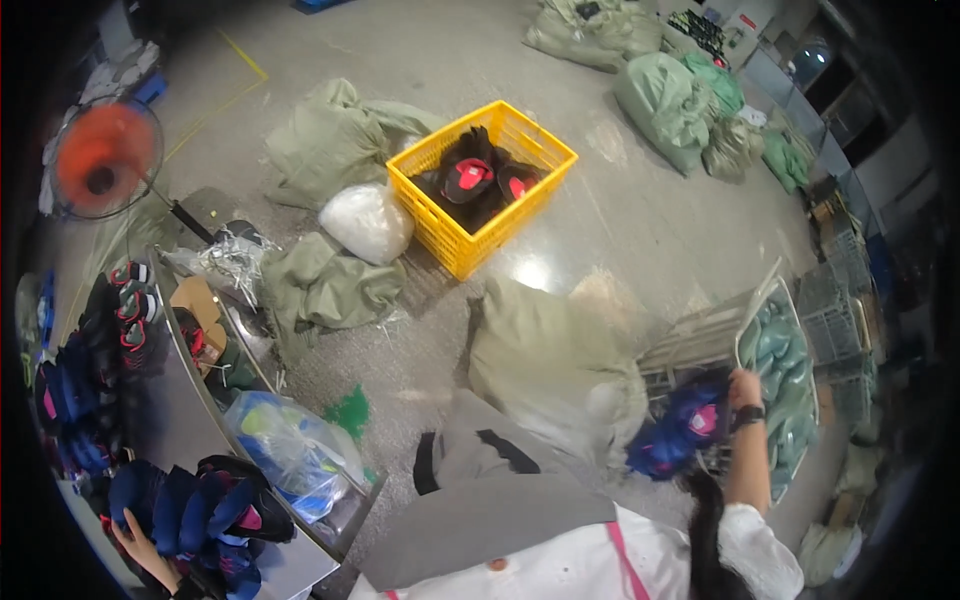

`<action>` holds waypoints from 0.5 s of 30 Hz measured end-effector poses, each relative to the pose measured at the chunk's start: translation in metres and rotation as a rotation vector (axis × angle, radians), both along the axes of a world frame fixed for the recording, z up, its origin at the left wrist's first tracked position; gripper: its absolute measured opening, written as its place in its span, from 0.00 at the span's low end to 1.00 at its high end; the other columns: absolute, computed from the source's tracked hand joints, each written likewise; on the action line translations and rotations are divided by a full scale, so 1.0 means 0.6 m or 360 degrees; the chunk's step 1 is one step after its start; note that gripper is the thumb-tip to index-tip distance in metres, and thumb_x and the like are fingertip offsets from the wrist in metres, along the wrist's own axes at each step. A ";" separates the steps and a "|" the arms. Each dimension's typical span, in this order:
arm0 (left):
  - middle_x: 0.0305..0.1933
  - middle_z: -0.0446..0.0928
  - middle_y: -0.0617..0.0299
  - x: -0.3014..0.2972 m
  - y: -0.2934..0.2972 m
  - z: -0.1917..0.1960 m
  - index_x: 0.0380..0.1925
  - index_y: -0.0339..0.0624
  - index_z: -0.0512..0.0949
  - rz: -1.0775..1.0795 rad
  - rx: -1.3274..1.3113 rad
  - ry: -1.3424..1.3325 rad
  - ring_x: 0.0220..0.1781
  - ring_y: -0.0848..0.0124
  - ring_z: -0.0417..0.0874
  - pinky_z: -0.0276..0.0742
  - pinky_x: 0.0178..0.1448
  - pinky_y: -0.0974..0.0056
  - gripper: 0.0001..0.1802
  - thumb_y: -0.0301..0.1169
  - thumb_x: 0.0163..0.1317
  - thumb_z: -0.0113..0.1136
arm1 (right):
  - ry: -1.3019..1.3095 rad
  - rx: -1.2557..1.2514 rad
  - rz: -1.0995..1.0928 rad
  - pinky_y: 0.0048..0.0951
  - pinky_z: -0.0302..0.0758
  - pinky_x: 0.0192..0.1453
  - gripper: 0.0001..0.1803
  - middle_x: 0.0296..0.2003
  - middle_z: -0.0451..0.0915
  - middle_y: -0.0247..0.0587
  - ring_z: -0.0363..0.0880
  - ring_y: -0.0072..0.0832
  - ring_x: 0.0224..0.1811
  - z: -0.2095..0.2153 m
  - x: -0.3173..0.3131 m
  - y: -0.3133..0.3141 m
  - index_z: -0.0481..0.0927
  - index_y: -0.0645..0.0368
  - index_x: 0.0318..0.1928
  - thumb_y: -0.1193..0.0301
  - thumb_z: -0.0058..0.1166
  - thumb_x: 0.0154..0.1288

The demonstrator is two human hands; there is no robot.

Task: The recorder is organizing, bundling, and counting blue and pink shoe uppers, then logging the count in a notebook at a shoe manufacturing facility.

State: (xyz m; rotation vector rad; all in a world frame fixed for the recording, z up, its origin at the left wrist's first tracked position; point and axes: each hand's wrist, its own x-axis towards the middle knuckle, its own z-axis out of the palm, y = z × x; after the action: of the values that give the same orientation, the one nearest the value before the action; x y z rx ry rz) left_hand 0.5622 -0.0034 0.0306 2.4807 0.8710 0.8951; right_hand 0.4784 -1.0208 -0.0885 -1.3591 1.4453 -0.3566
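Observation:
My right hand point(744, 386), with a black band on its wrist, reaches out to the right and grips a bundle of dark blue and pink shoe uppers point(683, 428). The bundle hangs beside a clear bag of teal insoles point(785, 355). My left hand point(132, 532) rests at the lower left on a stack of dark blue uppers with pink lining point(205, 510), which lies on a metal table point(175, 415). Its fingers touch the stack; whether they grip it is hidden.
More blue and black uppers point(85, 390) line the table's left side. A yellow crate point(545, 150) of black and red pieces stands on the floor among green sacks point(545, 360), a white bag point(368, 222) and an orange fan point(102, 160). A clear bag point(290, 450) sits by the table.

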 end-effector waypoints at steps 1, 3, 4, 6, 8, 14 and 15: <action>0.59 0.64 0.48 -0.027 -0.013 0.024 0.55 0.31 0.63 -0.0063 0.0057 0.0003 0.58 0.63 0.67 0.58 0.63 0.65 0.26 0.38 0.63 0.49 | -0.0020 -0.0052 0.0203 0.21 0.52 0.08 0.10 0.08 0.60 0.29 0.55 0.19 0.05 0.046 0.108 0.070 0.62 0.53 0.14 0.76 0.46 0.46; 0.62 0.61 0.51 0.033 -0.074 0.020 0.58 0.37 0.62 -0.0237 -0.0616 -0.0334 0.62 0.66 0.62 0.53 0.66 0.64 0.24 0.37 0.65 0.46 | -0.0218 -0.0136 0.0291 0.21 0.52 0.08 0.09 0.08 0.60 0.29 0.55 0.20 0.05 0.140 0.151 0.088 0.63 0.52 0.16 0.75 0.47 0.47; 0.62 0.61 0.51 0.039 -0.085 0.021 0.58 0.37 0.62 -0.0225 -0.0623 -0.0361 0.62 0.66 0.62 0.53 0.66 0.64 0.24 0.37 0.65 0.46 | -0.0257 -0.0146 0.0386 0.21 0.52 0.08 0.10 0.08 0.60 0.30 0.55 0.20 0.05 0.159 0.190 0.097 0.64 0.53 0.16 0.74 0.48 0.50; 0.63 0.58 0.52 0.054 -0.092 0.013 0.59 0.39 0.60 -0.0231 -0.0414 -0.0361 0.65 0.66 0.59 0.50 0.67 0.63 0.24 0.37 0.66 0.43 | -0.0674 -0.0130 0.0279 0.22 0.51 0.08 0.11 0.07 0.60 0.30 0.55 0.21 0.05 0.178 0.257 0.039 0.65 0.52 0.16 0.72 0.48 0.53; 0.65 0.55 0.53 0.059 -0.112 0.019 0.61 0.40 0.57 -0.0196 -0.0557 -0.0452 0.67 0.66 0.55 0.47 0.68 0.62 0.25 0.38 0.67 0.40 | -0.1112 -0.0280 0.0293 0.20 0.51 0.08 0.12 0.08 0.61 0.26 0.55 0.18 0.06 0.265 0.357 0.002 0.65 0.50 0.17 0.70 0.47 0.57; 0.67 0.49 0.47 0.066 -0.190 0.040 0.65 0.42 0.46 -0.0138 0.0324 0.0288 0.68 0.56 0.52 0.43 0.69 0.58 0.41 0.29 0.54 0.56 | -0.1442 -0.0806 0.0837 0.18 0.52 0.15 0.11 0.09 0.62 0.25 0.57 0.16 0.10 0.540 0.673 0.069 0.70 0.52 0.22 0.66 0.46 0.62; 0.67 0.50 0.45 0.053 -0.166 0.014 0.65 0.41 0.45 -0.0029 0.0338 0.0307 0.68 0.54 0.51 0.43 0.69 0.58 0.46 0.30 0.48 0.60 | -0.1298 -0.0828 0.0919 0.18 0.52 0.15 0.12 0.10 0.61 0.25 0.56 0.15 0.10 0.510 0.721 0.049 0.69 0.51 0.22 0.64 0.47 0.62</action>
State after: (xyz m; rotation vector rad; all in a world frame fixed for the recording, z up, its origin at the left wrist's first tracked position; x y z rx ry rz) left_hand 0.5942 -0.1027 0.0389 2.7913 0.8512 0.7879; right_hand 0.9108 -0.9912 0.2175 -1.6830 0.2646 -0.8173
